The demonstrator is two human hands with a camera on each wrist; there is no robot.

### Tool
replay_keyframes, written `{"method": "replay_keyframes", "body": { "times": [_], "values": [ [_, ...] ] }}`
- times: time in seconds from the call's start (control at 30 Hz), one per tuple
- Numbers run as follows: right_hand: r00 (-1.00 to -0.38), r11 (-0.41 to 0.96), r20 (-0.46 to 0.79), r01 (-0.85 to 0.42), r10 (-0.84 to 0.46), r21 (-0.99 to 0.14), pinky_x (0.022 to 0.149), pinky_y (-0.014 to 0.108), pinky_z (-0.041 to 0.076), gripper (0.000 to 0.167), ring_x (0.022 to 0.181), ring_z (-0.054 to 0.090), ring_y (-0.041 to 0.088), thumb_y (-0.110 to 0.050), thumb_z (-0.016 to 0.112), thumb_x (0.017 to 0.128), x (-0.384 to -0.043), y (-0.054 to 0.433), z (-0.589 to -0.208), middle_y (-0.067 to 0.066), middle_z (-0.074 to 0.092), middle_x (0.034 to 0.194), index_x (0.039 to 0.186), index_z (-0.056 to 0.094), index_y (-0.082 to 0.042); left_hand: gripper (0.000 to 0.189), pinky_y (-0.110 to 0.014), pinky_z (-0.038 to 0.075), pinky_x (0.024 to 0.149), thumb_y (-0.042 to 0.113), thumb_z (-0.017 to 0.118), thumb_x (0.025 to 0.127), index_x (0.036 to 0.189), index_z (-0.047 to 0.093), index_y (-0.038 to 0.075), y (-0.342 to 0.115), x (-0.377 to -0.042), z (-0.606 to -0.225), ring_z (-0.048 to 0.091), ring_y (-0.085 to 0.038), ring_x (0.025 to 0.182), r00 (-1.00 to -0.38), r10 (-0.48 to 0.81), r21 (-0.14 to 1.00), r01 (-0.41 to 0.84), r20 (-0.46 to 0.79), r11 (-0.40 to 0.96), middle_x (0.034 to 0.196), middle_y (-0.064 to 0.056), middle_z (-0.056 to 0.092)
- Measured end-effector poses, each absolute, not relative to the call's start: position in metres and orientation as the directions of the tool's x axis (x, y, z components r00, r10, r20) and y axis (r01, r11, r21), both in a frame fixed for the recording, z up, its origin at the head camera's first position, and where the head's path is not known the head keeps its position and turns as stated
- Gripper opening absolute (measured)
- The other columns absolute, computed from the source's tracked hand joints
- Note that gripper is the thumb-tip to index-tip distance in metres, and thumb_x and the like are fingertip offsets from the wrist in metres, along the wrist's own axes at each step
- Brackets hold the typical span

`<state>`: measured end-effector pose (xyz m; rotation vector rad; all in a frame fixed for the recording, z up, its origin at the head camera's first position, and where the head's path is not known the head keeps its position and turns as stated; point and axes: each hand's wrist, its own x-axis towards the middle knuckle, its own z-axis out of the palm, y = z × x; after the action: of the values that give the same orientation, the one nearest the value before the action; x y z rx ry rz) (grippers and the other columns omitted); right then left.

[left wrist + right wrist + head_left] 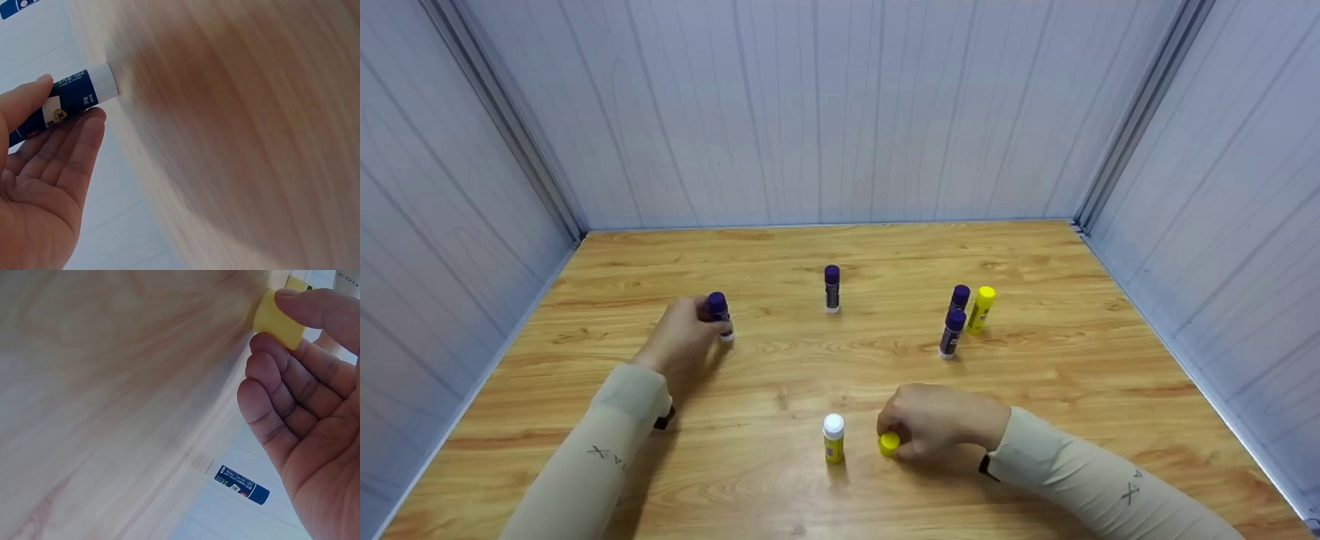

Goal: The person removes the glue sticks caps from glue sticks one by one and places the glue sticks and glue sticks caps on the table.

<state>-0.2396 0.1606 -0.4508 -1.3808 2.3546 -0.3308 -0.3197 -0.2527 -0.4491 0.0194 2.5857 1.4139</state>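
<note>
My left hand (681,334) grips a dark blue glue stick (718,309) with a white base at the table's left. In the left wrist view, thumb and fingers pinch its label, and the white base touches or nearly touches the wood. My right hand (934,421) pinches a small yellow cap (889,443) at the front, down at the tabletop; the right wrist view shows the cap (277,320) between thumb and fingertips. Just left of that hand stands an uncapped yellow glue stick (834,442), its white top showing.
One dark blue glue stick (832,289) stands upright at the back middle. To the right, two more blue sticks (951,336) stand close to a capped yellow one (981,311). Pale panels (840,112) wall the wooden table (780,375) at the back and sides.
</note>
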Motion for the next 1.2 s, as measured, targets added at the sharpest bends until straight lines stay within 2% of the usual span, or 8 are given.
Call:
{"method": "replay_keyframes", "body": {
  "times": [0.3,0.47,0.63,0.73,0.83,1.0,1.2],
  "values": [
    [-0.443,0.485,-0.198,-0.800,-0.875,-0.352,0.064,0.014,0.045,0.010,0.068,0.051,-0.003,-0.018,0.083,0.094,-0.237,0.161,-0.451,-0.009,0.066,0.079,0.100,0.078,-0.013,0.046,-0.054,0.048,0.121,0.019,0.063,0.111,0.150,0.056,-0.005,-0.252,-0.320,-0.447,0.062,-0.037,0.137,-0.982,0.118,0.814,-0.053,-0.148,0.579,0.140,-0.023,0.069],
    [-0.449,0.498,-0.215,-0.790,-0.867,-0.357,0.065,0.015,0.047,0.011,0.069,0.053,-0.003,-0.018,0.083,0.095,-0.237,0.161,-0.450,-0.009,0.069,0.082,0.104,0.079,-0.012,0.044,-0.055,0.048,0.119,0.019,0.065,0.109,0.143,0.059,-0.007,-0.250,-0.322,-0.447,0.065,-0.039,0.132,-0.990,0.102,0.807,-0.016,-0.094,0.591,0.136,-0.026,0.070],
    [-0.454,0.515,-0.244,-0.764,-0.857,-0.388,0.070,0.016,0.054,0.027,0.074,0.060,-0.004,-0.021,0.086,0.094,-0.238,0.162,-0.447,-0.005,0.077,0.092,0.117,0.078,-0.009,0.045,-0.056,0.051,0.117,0.021,0.065,0.110,0.143,0.058,-0.007,-0.250,-0.321,-0.444,0.067,-0.041,0.129,-0.993,0.103,0.796,0.014,-0.061,0.606,0.136,-0.027,0.070],
    [-0.457,0.516,-0.241,-0.767,-0.857,-0.381,0.071,0.016,0.055,0.037,0.073,0.060,-0.005,-0.026,0.087,0.094,-0.239,0.164,-0.444,-0.004,0.077,0.091,0.123,0.077,-0.006,0.046,-0.056,0.052,0.115,0.022,0.064,0.110,0.144,0.058,-0.008,-0.249,-0.320,-0.442,0.068,-0.041,0.127,-0.994,0.100,0.787,0.030,-0.041,0.616,0.135,-0.027,0.070],
    [-0.463,0.507,-0.207,-0.785,-0.862,-0.357,0.070,0.018,0.054,0.041,0.070,0.057,-0.003,-0.032,0.086,0.095,-0.242,0.166,-0.440,-0.002,0.076,0.087,0.124,0.077,-0.004,0.044,-0.056,0.055,0.112,0.021,0.064,0.110,0.142,0.058,-0.008,-0.248,-0.319,-0.440,0.070,-0.041,0.124,-0.995,0.095,0.774,0.054,-0.009,0.631,0.133,-0.028,0.071],
    [-0.509,0.514,-0.105,-0.800,-0.855,-0.311,0.068,0.022,0.053,0.044,0.070,0.058,0.003,-0.040,0.076,0.103,-0.245,0.169,-0.434,0.005,0.076,0.088,0.123,0.078,-0.001,0.041,-0.054,0.060,0.102,0.021,0.063,0.110,0.139,0.060,-0.009,-0.243,-0.316,-0.437,0.074,-0.040,0.116,-0.992,0.108,0.728,0.120,0.063,0.675,0.128,-0.028,0.073],
    [-0.559,0.538,0.012,-0.804,-0.829,-0.255,0.068,0.028,0.056,0.039,0.074,0.065,0.012,-0.038,0.068,0.108,-0.250,0.171,-0.428,0.007,0.077,0.092,0.120,0.078,-0.002,0.032,-0.048,0.060,0.086,0.022,0.062,0.110,0.127,0.064,-0.005,-0.231,-0.310,-0.431,0.074,-0.033,0.099,-0.981,0.121,0.654,0.189,0.149,0.732,0.117,-0.024,0.075]
  ]
}}
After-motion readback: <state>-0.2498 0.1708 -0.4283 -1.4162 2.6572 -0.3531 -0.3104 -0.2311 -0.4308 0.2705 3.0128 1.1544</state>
